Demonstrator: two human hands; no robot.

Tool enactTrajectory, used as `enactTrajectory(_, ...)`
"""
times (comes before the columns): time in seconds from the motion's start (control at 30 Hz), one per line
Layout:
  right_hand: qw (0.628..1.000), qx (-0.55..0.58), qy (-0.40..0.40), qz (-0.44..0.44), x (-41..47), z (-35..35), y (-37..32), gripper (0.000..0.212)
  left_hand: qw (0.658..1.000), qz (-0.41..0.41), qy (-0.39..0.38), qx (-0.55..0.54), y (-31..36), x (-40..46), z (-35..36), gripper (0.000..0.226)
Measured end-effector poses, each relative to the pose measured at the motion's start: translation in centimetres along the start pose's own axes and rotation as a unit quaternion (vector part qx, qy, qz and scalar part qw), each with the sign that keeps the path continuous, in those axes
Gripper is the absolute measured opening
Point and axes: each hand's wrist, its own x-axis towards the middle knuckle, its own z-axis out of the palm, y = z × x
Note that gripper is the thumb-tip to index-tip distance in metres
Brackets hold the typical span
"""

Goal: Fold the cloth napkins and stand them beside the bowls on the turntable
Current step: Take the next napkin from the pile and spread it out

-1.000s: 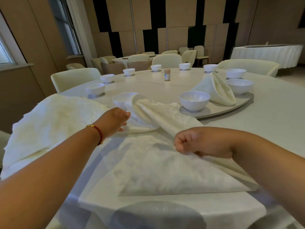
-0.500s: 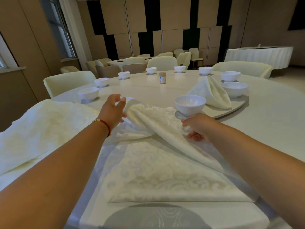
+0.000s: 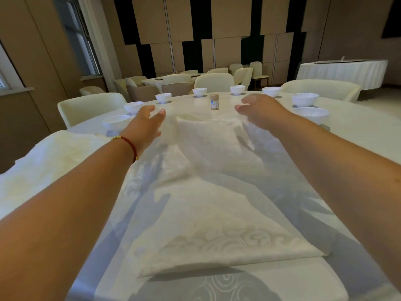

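Note:
A cream patterned napkin (image 3: 208, 196) lies on the table edge in front of me, its far part lifted and stretched toward the turntable (image 3: 186, 106). My left hand (image 3: 148, 122) pinches the lifted edge at its left corner. At the right corner my right hand (image 3: 259, 111), blurred by motion, curls its fingers over the same edge. The raised cloth hides the nearest bowls and the folded napkin behind it. White bowls ring the turntable, among them one at the right (image 3: 305, 99) and one at the left (image 3: 133, 106).
A small tan-capped bottle (image 3: 214, 101) stands mid-turntable between my hands. A pile of unfolded napkins (image 3: 54, 155) lies at my left. Cream chairs (image 3: 91, 107) surround the table, and a draped table (image 3: 342, 70) stands at the far right.
Both hands rose and reached forward, spreading the napkin's top layer out toward the turntable. The cloth now covers the near bowls and the folded napkin seen before.

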Motion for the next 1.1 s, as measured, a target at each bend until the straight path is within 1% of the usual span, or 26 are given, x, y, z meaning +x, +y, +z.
enactTrajectory(0.03, 1.000, -0.019, -0.004, 0.002, 0.0, 0.0, 0.2, 0.043, 1.000, 0.005, -0.005, 0.011, -0.1, -0.4, 0.2, 0.051)
enactTrajectory(0.07, 1.000, -0.027, 0.001, 0.001, -0.2, 0.2, 0.5, 0.045, 0.998, 0.018, -0.003, 0.060, 0.0, -0.9, 0.4, 0.048)
enactTrajectory(0.1, 1.000, -0.025, 0.009, -0.005, -0.6, 0.4, 0.8, 0.043, 0.996, 0.027, -0.010, 0.084, -0.2, -1.6, 0.7, 0.042)
enactTrajectory(0.17, 0.999, -0.015, 0.012, -0.027, -2.2, 0.8, 1.3, 0.033, 0.989, 0.033, -0.034, 0.137, -0.2, -4.1, 1.2, 0.025)
enactTrajectory(0.2, 0.999, -0.007, 0.006, -0.043, -3.3, 1.1, 1.4, 0.027, 0.982, 0.029, -0.057, 0.179, -0.4, -5.5, 1.5, 0.024)
enactTrajectory(0.23, 0.998, 0.002, -0.005, -0.056, -4.4, 1.5, 1.7, 0.024, 0.968, 0.008, -0.094, 0.233, -0.8, -6.7, 1.7, 0.030)
enactTrajectory(0.27, 0.998, 0.007, -0.022, -0.063, -5.6, 1.9, 2.0, 0.023, 0.943, -0.024, -0.141, 0.300, -1.1, -7.9, 1.8, 0.039)
enactTrajectory(0.33, 0.995, -0.003, -0.075, -0.061, -7.9, 2.5, 2.5, 0.030, 0.876, -0.079, -0.249, 0.406, -1.5, -10.2, 2.0, 0.057)
enactTrajectory(0.37, 0.992, -0.019, -0.114, -0.047, -9.0, 2.9, 2.7, 0.033, 0.848, -0.093, -0.294, 0.432, -2.0, -11.2, 2.0, 0.061)
enactTrajectory(0.4, 0.987, -0.041, -0.152, -0.030, -9.9, 3.2, 2.9, 0.035, 0.830, -0.103, -0.323, 0.443, -2.2, -12.4, 2.1, 0.060)
enactTrajectory(0.43, 0.981, -0.065, -0.183, -0.016, -10.7, 3.5, 3.1, 0.037, 0.826, -0.103, -0.335, 0.443, -2.3, -13.5, 2.2, 0.058)
enactTrajectory(0.5, 0.967, -0.116, -0.226, 0.002, -12.2, 4.0, 3.4, 0.044, 0.833, -0.076, -0.335, 0.435, -2.8, -15.1, 2.5, 0.049)
enactTrajectory(0.53, 0.961, -0.136, -0.242, 0.009, -12.8, 4.2, 3.4, 0.048, 0.836, -0.069, -0.336, 0.428, -2.9, -15.8, 2.5, 0.041)
enactTrajectory(0.6, 0.953, -0.158, -0.258, 0.025, -13.8, 4.3, 3.7, 0.052, 0.853, -0.053, -0.327, 0.403, -2.9, -16.5, 2.5, 0.031)
enactTrajectory(0.67, 0.951, -0.149, -0.268, 0.046, -14.5, 3.9, 3.6, 0.051, 0.887, -0.036, -0.290, 0.358, -2.6, -16.8, 2.4, 0.030)
enactTrajectory(0.73, 0.952, -0.114, -0.276, 0.069, -15.1, 3.2, 3.3, 0.050, 0.921, -0.029, -0.230, 0.312, -2.2, -17.0, 2.4, 0.028)
enactTrajectory(0.8, 0.956, -0.074, -0.268, 0.091, -15.6, 2.4, 3.2, 0.046, 0.952, -0.047, -0.171, 0.250, -2.7, -17.1, 2.3, 0.028)
enactTrajectory(0.87, 0.962, -0.054, -0.251, 0.090, -16.2, 1.8, 3.3, 0.038, 0.972, -0.065, -0.133, 0.183, -3.0, -17.4, 2.1, 0.031)
enactTrajectory(0.93, 0.963, -0.008, -0.253, 0.087, -16.8, 1.3, 3.3, 0.039, 0.976, -0.095, -0.135, 0.145, -3.0, -18.0, 1.9, 0.032)
enactTrajectory(1.0, 0.951, 0.067, -0.289, 0.092, -17.5, 0.4, 3.1, 0.044, 0.972, -0.123, -0.165, 0.112, -2.8, -19.1, 1.8, 0.033)
enactTrajectory(1.1, 0.944, 0.085, -0.315, 0.050, -18.7, -1.2, 2.7, 0.045, 0.959, -0.183, -0.217, -0.010, -1.5, -20.6, 1.1, 0.030)
